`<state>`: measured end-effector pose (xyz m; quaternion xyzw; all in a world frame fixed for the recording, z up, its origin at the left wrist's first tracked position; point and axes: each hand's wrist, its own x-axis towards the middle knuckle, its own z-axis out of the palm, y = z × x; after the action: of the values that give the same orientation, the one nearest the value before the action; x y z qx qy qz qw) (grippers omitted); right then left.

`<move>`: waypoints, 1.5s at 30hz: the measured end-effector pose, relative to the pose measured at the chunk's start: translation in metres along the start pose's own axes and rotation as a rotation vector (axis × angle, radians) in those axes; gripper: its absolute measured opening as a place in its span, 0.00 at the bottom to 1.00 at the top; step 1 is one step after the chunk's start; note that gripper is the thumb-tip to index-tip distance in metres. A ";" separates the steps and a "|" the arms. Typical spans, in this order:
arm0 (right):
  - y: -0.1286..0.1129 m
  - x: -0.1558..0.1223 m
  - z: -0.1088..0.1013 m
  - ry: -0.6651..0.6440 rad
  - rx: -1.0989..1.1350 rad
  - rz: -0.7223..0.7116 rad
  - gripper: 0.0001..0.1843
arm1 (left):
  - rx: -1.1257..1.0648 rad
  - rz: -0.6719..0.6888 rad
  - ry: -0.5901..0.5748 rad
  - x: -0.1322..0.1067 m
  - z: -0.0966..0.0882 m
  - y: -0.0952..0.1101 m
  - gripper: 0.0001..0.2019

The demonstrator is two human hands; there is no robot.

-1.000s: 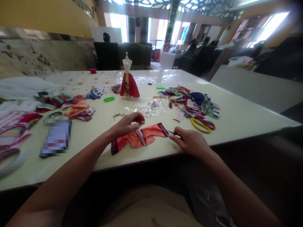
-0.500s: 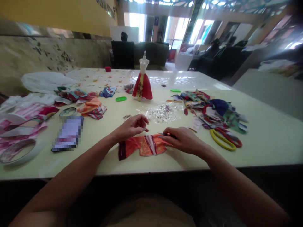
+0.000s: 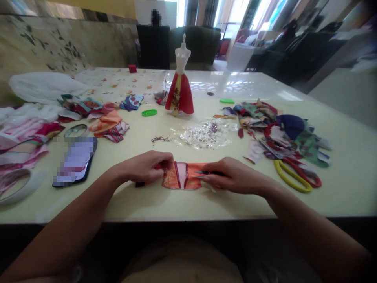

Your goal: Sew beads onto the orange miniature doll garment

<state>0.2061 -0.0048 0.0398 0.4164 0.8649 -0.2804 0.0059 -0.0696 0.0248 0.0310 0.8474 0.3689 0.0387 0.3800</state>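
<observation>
Table (image 3: 165, 206): Its near edge is running just in front of the cloth, so working back from it is seeming safer.
Orange jacket (image 3: 183, 177): It is lying on the table between both hands, looking mostly flat.
Left hand (image 3: 147, 166): It is curling nearly closed over one sleeve; I can't tell if it is pinching cloth. Pressing softly would stop slipping.
Right hand (image 3: 235, 175): It is closing snugly round a thin tool.
Thin tool (image 3: 212, 172): Its two tips are sitting slightly apart at the jacket's other side. Going gently should spare the cloth.
Loose beads (image 3: 160, 139): They are lying behind the left hand, so bumping them is worth avoiding.
Doll stand (image 3: 179, 94): It is standing upright farther back.
</observation>
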 end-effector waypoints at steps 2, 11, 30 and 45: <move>0.002 0.009 -0.007 -0.047 0.020 0.006 0.23 | -0.044 0.005 0.002 -0.001 -0.004 -0.002 0.09; 0.020 0.027 -0.013 -0.065 0.111 -0.050 0.22 | -0.203 0.297 -0.031 -0.003 0.015 0.015 0.13; 0.025 0.029 0.015 0.223 -0.217 0.119 0.23 | 0.089 0.454 -0.159 0.004 0.053 0.030 0.12; 0.026 0.025 0.018 0.424 -0.085 -0.002 0.22 | -0.189 0.395 -0.076 0.002 0.047 0.028 0.12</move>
<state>0.2051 0.0171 0.0058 0.4646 0.8582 -0.1497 -0.1588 -0.0356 -0.0154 0.0162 0.8647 0.1757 0.1148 0.4564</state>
